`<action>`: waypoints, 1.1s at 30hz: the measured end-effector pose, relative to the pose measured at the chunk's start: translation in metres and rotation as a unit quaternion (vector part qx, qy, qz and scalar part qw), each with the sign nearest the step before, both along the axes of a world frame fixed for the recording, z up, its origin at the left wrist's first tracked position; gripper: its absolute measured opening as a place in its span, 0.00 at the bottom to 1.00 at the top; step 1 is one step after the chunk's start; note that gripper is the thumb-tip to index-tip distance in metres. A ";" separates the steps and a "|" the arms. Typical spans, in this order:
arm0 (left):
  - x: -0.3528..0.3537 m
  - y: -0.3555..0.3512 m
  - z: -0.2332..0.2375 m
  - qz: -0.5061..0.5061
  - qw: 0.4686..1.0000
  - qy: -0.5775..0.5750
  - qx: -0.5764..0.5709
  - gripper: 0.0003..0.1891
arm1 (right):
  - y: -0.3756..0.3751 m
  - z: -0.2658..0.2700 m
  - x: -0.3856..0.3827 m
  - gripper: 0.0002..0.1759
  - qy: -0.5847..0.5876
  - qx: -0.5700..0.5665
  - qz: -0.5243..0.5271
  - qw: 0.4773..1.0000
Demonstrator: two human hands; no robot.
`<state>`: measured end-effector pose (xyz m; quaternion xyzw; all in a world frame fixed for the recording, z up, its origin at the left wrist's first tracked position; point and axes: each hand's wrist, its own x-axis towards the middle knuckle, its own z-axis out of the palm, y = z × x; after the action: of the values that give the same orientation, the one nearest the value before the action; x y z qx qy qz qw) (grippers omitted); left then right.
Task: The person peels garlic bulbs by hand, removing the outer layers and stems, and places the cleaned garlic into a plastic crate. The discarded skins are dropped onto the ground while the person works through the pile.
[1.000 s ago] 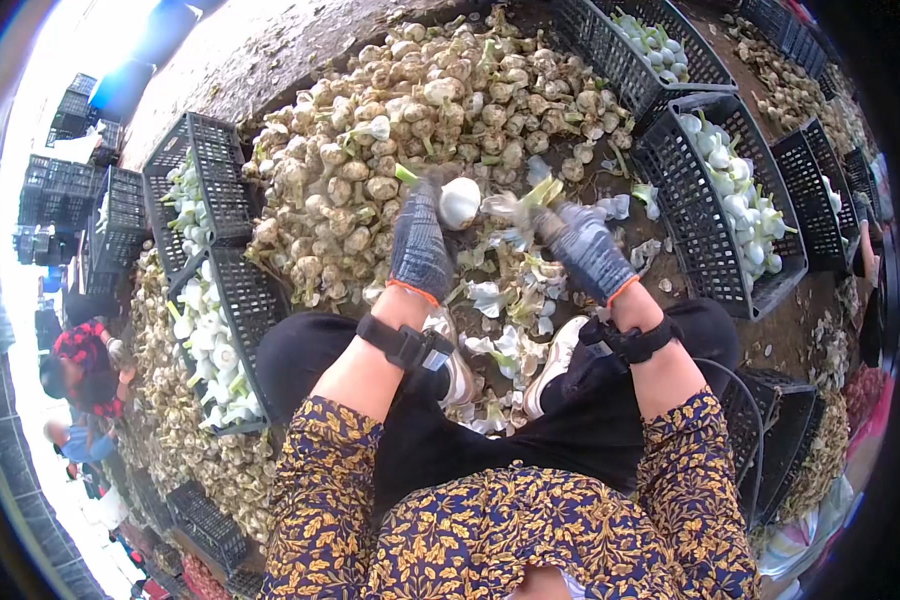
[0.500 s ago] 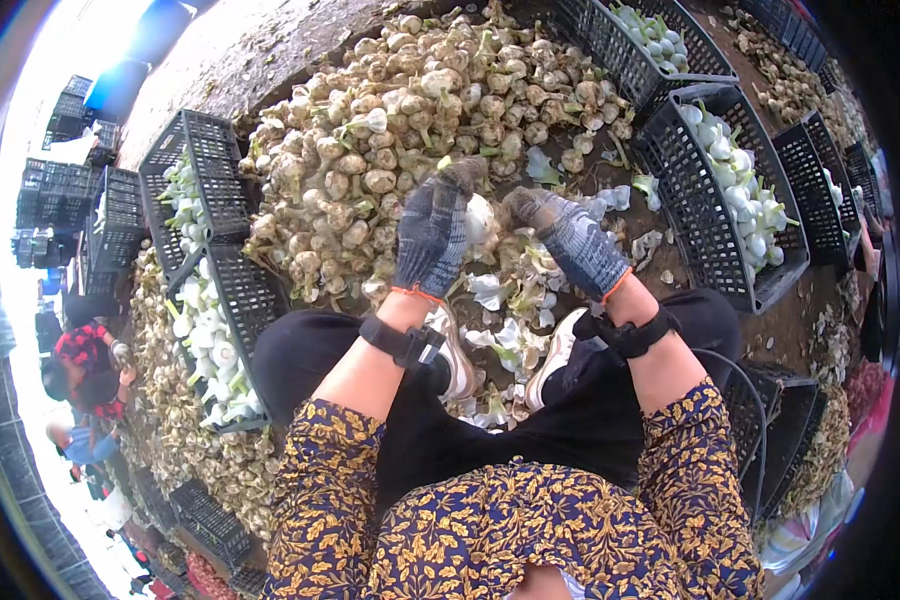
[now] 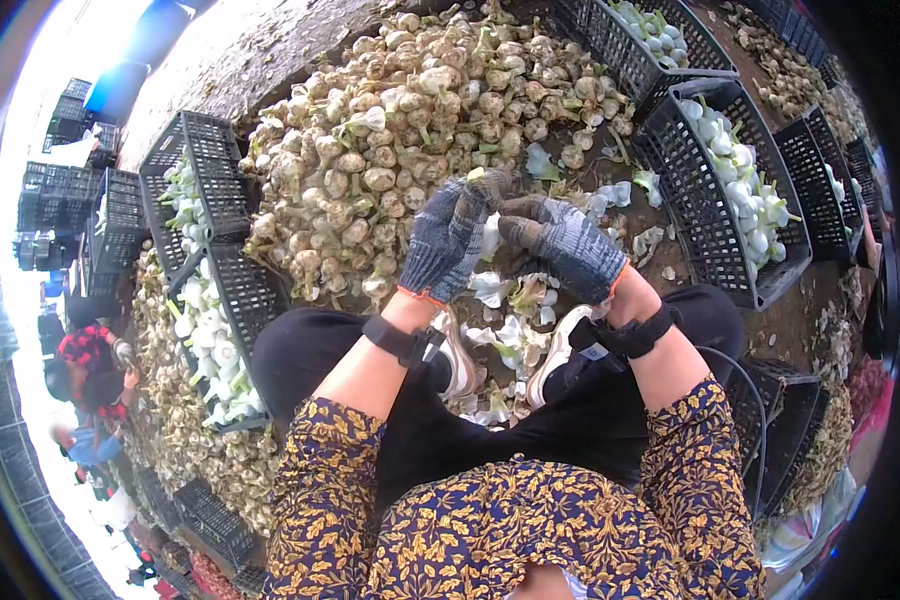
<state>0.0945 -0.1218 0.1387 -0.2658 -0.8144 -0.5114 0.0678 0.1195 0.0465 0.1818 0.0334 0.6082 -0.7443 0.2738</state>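
My left hand (image 3: 446,238), in a grey knitted glove with dark, soiled fingers, is closed around a garlic bulb (image 3: 491,238). The bulb's cut stem (image 3: 476,174) pokes out above the fingers, and only a strip of its white side shows. From the right, my gloved right hand (image 3: 568,244) pinches at the same bulb, its fingertips meeting those of the left; the exact grip is hidden. Beyond both hands rises a large heap of unpeeled garlic (image 3: 370,150). Peeled garlic skins (image 3: 515,340) lie on the ground between my shoes.
Black crates of clean white garlic stand to the left (image 3: 238,330) and to the right (image 3: 710,240), with further crates behind them. More garlic (image 3: 210,460) is spread along the left. Another person (image 3: 92,365) in a red checked top sits at far left. A cable (image 3: 760,430) runs beside my right knee.
My hands have come together around the bulb, the right one moving left. The bulb is now more covered by my fingers, and some loose skins below it are gone from view.
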 end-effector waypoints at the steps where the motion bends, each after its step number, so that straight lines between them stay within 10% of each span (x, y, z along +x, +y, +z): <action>1: 0.001 0.001 0.004 0.011 0.999 -0.035 0.019 0.14 | -0.001 0.001 0.001 0.17 0.002 -0.003 -0.018 1.000; 10: 0.005 0.009 0.020 0.111 0.926 -0.294 0.208 0.14 | 0.004 -0.017 0.003 0.12 0.236 0.274 -0.046 0.931; 13: 0.002 0.010 0.020 0.176 0.940 -0.288 0.042 0.15 | 0.002 -0.031 0.001 0.10 0.166 0.153 -0.101 0.969; 17: 0.005 0.016 0.035 0.165 0.859 -0.437 0.208 0.16 | 0.003 -0.025 0.000 0.10 0.111 0.076 -0.140 0.981; 20: 0.002 0.014 0.018 0.148 0.827 -0.433 0.326 0.14 | 0.010 -0.044 -0.010 0.10 0.100 0.066 -0.252 0.960; 24: -0.008 0.005 -0.002 0.165 0.829 -0.420 0.331 0.16 | 0.021 -0.047 -0.013 0.14 0.221 0.260 -0.161 0.926; 26: -0.008 0.004 -0.002 0.169 0.860 -0.378 0.299 0.18 | 0.018 -0.051 -0.015 0.18 0.186 0.165 -0.093 0.964; 29: 0.003 0.003 0.010 0.198 0.946 -0.252 0.054 0.15 | -0.004 -0.008 -0.005 0.23 -0.074 0.031 -0.042 0.996; 33: 0.007 0.004 0.016 0.120 0.991 -0.030 -0.046 0.14 | -0.005 -0.002 -0.005 0.22 -0.049 0.022 0.034 0.998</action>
<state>0.1019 -0.1179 0.1542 -0.1537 -0.8648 -0.4690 0.0922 0.1150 0.0410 0.1801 0.0554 0.6112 -0.7185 0.3274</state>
